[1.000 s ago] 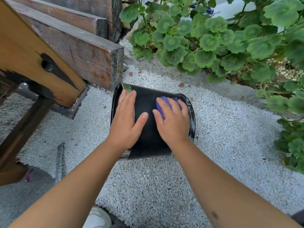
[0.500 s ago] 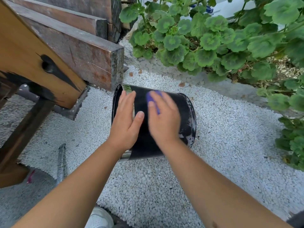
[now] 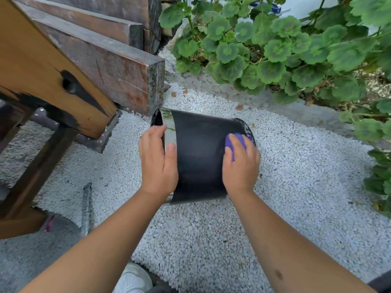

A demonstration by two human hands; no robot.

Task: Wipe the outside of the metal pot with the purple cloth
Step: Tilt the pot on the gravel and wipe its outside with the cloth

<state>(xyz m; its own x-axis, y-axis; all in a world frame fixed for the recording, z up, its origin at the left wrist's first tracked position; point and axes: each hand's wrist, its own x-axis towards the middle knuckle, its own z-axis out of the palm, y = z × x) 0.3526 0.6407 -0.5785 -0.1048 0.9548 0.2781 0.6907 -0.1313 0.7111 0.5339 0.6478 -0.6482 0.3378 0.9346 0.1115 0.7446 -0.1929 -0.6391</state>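
Note:
The metal pot point(image 3: 198, 153) lies on its side on white gravel, its wall black with a shiny band by the rim at the left. My left hand point(image 3: 157, 163) grips that rim end, fingers curled over the edge and thumb on the shiny band. At the pot's right end, near its base, my right hand point(image 3: 241, 166) presses the purple cloth point(image 3: 234, 141) against the black wall. Only a small part of the cloth shows past my fingers.
Heavy wooden beams point(image 3: 101, 66) and a bench leg point(image 3: 38, 172) stand close at the left. Leafy green plants point(image 3: 275, 49) fill the back and right. A grey metal rod point(image 3: 86, 208) lies on the gravel at left. My white shoe point(image 3: 133, 280) is at the bottom.
My right hand slid the cloth from the pot's middle to its right end. My left hand shifted from lying flat on the wall to gripping the rim.

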